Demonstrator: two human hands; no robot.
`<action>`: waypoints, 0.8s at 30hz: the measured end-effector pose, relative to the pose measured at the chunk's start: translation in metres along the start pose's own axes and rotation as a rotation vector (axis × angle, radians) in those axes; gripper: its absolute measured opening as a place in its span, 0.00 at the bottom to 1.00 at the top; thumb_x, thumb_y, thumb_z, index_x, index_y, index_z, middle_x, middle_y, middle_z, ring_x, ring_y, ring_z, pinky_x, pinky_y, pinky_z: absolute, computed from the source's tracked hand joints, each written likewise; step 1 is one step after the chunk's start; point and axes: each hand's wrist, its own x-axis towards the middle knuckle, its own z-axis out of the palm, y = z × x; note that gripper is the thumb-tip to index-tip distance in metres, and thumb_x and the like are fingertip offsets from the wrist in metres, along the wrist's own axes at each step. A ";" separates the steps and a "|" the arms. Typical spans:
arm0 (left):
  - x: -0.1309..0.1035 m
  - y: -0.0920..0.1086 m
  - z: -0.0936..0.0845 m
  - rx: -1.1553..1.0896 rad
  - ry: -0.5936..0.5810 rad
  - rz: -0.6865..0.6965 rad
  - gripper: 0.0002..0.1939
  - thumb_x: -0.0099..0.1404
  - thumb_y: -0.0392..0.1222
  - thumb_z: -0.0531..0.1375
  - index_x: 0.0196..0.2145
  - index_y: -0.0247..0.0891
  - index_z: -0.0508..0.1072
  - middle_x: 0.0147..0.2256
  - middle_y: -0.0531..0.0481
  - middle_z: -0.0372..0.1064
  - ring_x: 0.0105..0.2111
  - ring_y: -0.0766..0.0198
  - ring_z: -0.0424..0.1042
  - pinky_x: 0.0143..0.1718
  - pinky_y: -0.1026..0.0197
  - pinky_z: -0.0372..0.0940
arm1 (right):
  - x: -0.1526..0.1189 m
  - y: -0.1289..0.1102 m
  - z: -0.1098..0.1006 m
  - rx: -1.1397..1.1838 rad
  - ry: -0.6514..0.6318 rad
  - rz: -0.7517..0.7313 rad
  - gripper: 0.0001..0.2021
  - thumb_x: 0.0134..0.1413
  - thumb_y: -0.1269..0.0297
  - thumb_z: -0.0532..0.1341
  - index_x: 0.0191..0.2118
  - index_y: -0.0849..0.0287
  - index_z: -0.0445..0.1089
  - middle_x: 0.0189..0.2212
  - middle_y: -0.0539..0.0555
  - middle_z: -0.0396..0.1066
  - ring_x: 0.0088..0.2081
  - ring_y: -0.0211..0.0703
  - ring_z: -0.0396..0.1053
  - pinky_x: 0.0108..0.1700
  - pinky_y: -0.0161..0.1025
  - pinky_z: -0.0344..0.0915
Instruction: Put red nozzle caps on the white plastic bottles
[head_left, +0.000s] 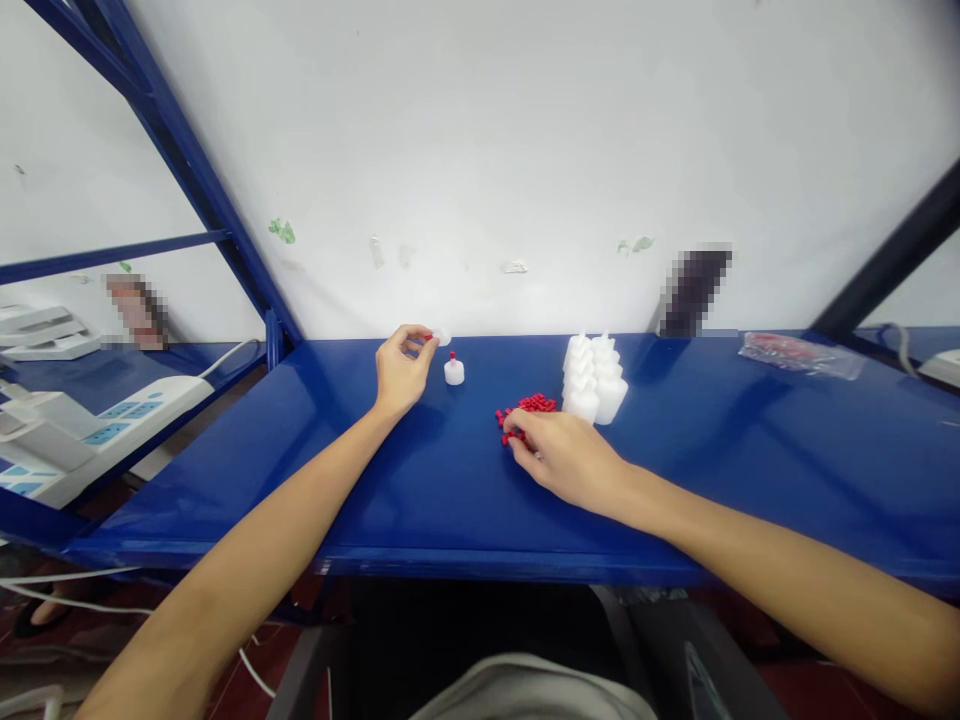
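Far left, past the slanting side edge of the blue table (450,500), one white power strip (176,400); then a broad stretch of bare blue with room to move, running back to the wall (450,180). Near the back edge, left hand (403,370) nearly closed, thumb and fingertips pinching one red cap (430,337), with one white bottle (442,338) just beyond, tilt too blurred to tell. Just right, one capped bottle (454,372) standing alone, long axis upright, red end pointing up. Mid-table, a loose heap of red caps (537,403), too crowded to count, lying every way. At the heap's near side, right hand (562,450) half curled, thumb and forefinger slightly apart around a few; cannot tell whether gripping any. Just beyond, white bottles (592,375) packed in two columns, at least four in each, nozzles up. Farther right, wide room, then one see-through bag (799,355) near the back edge.
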 end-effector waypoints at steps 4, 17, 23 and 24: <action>0.000 0.001 0.000 0.040 -0.032 0.053 0.09 0.61 0.43 0.64 0.37 0.37 0.78 0.38 0.48 0.75 0.30 0.67 0.71 0.34 0.64 0.65 | 0.000 0.001 0.003 0.023 0.024 -0.013 0.06 0.64 0.68 0.55 0.42 0.59 0.69 0.27 0.50 0.73 0.27 0.40 0.68 0.29 0.36 0.54; 0.000 0.000 0.006 0.177 -0.164 0.082 0.10 0.64 0.42 0.61 0.40 0.38 0.80 0.39 0.50 0.79 0.27 0.67 0.70 0.36 0.62 0.66 | 0.002 -0.003 0.005 0.041 0.055 -0.047 0.05 0.63 0.69 0.57 0.40 0.59 0.70 0.23 0.49 0.69 0.24 0.38 0.64 0.28 0.35 0.51; 0.004 -0.004 0.001 0.340 -0.195 0.141 0.09 0.65 0.40 0.60 0.38 0.40 0.80 0.38 0.51 0.79 0.26 0.66 0.69 0.39 0.59 0.65 | 0.001 -0.004 0.003 0.075 0.072 -0.052 0.06 0.63 0.69 0.57 0.42 0.59 0.71 0.24 0.49 0.70 0.24 0.38 0.65 0.29 0.35 0.53; 0.005 -0.004 0.000 0.352 -0.198 0.146 0.09 0.65 0.40 0.59 0.38 0.40 0.80 0.38 0.51 0.79 0.26 0.66 0.70 0.39 0.59 0.65 | 0.001 -0.005 0.003 0.084 0.073 -0.053 0.06 0.63 0.69 0.57 0.42 0.59 0.71 0.23 0.48 0.70 0.24 0.37 0.64 0.29 0.35 0.53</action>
